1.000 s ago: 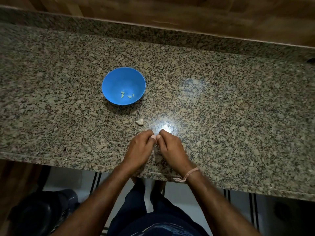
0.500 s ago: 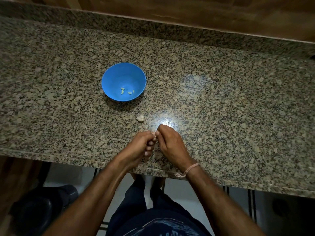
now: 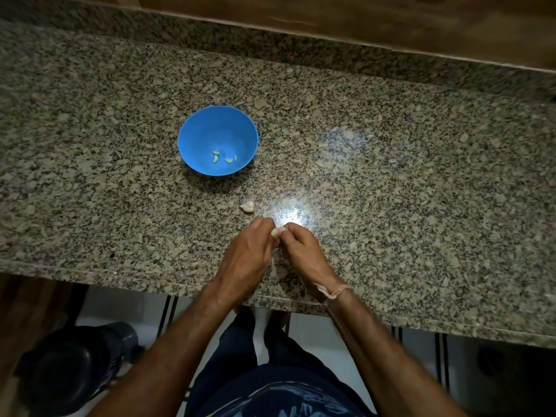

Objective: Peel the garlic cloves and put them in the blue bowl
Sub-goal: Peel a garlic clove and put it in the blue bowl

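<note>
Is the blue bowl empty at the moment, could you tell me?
No, the blue bowl holds a few small peeled garlic pieces lying near its bottom.

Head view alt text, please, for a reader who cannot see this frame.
Two bare hands, left hand and right hand, pinch a small garlic clove between them over a speckled granite counter. Beyond them a blue bowl holds a few peeled cloves, and one more garlic piece lies on the counter between bowl and hands.
</note>
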